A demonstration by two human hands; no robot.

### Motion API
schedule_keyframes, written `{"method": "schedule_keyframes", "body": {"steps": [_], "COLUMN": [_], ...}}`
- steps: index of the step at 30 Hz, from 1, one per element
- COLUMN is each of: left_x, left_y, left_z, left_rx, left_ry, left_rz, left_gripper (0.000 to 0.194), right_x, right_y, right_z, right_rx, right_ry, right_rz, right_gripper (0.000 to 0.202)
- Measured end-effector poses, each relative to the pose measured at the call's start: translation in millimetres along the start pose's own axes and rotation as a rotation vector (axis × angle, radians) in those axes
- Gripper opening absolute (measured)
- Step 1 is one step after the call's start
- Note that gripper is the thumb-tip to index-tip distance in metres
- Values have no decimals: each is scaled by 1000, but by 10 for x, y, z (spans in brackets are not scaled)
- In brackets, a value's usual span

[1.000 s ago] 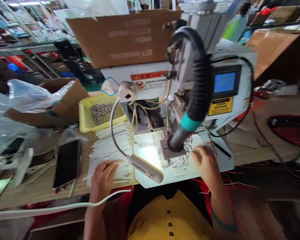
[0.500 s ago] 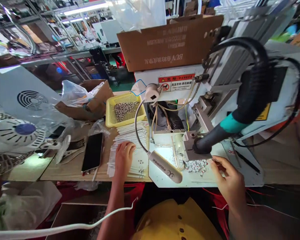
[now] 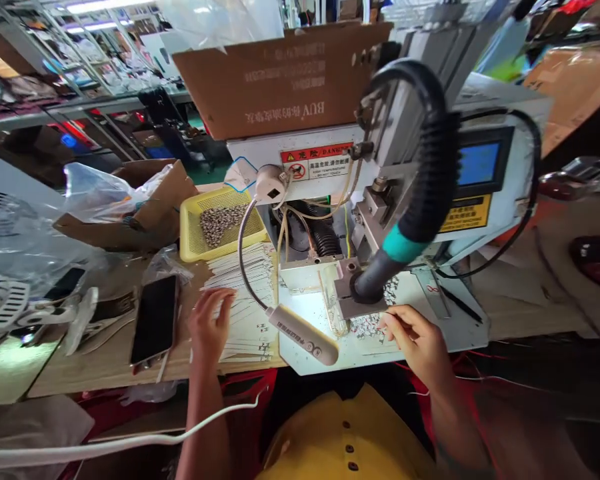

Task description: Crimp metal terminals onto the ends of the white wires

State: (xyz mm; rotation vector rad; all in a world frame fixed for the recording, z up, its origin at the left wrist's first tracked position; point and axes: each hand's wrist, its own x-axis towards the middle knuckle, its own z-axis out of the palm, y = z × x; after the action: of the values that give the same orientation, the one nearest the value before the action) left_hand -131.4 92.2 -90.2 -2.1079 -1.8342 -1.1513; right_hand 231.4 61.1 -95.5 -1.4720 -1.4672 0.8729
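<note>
My left hand [image 3: 212,325] is over the left edge of a layer of white paper strips [image 3: 247,320], some bearing small dark parts. Its fingers are bent and drawn together toward the thumb; what they hold, if anything, is too small to make out. My right hand [image 3: 419,341] pinches thumb and fingertips together beside a pile of small black-and-white pieces [image 3: 370,327], just below the metal head [image 3: 353,303] of a bench machine. Anything in that pinch is too small to name. A grey oblong lamp-like piece [image 3: 304,335] on a bendy neck lies between my hands.
Behind the strips stands a yellow basket [image 3: 190,243] of small metal parts. A phone [image 3: 155,320] and an open carton [image 3: 165,223] are to the left. A thick black hose [image 3: 433,160] arches over the machine's white base [image 3: 305,363]. A white cable [image 3: 130,440] crosses the foreground.
The view has turned to the right, so the scene sits further left and the machine's screen shows. My left hand has shifted slightly left over the strips. My right hand stays by the pile.
</note>
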Motion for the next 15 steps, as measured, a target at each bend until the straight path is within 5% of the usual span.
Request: {"method": "schedule_keyframes", "body": {"steps": [3, 9, 15], "left_x": [44, -3, 20], "left_y": [34, 246, 600], "left_z": [12, 255, 311], "left_rx": [-1, -163, -259], "left_ry": [-19, -505, -559], "left_rz": [23, 34, -39], "left_gripper": [21, 26, 27], "right_x": [2, -15, -29], "right_y": [-69, -102, -108], "right_z": [40, 58, 81], "right_rx": [53, 72, 88], "right_ry": [-75, -144, -149], "right_rz": [18, 35, 38], "right_gripper": [23, 24, 22]}}
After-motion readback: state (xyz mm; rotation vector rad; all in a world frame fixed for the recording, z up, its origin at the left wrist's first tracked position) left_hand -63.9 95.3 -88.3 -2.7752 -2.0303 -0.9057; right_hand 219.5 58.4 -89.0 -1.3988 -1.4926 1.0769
